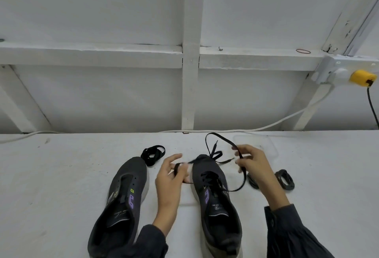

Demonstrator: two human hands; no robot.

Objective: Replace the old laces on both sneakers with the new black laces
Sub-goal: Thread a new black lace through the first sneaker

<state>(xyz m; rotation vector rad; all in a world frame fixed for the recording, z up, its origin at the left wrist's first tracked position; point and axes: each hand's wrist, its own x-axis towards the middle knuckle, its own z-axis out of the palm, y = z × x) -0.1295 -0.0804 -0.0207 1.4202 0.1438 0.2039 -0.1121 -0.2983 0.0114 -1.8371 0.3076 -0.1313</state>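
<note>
White-painted tabletop (61,175), matte, scuffed; white timber-framed wall (190,73) behind. Flat black lace (223,138) half-threaded in laced sneaker (217,206), dark knit, toward front edge. Left hand (170,177) fingers pinch one strand, right hand (252,163) fingers the other. Coiled lace bundle (152,154) lies beyond unlaced sneaker (123,196).

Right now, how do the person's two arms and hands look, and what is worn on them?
Both hands are bare: the left hand and the right hand wear no gloves, and I see no ring or watch. Each arm is covered by a long, dark grey sleeve of loose cloth: the left sleeve and the right sleeve. The right one has a cuff with gathered folds behind it.
</note>
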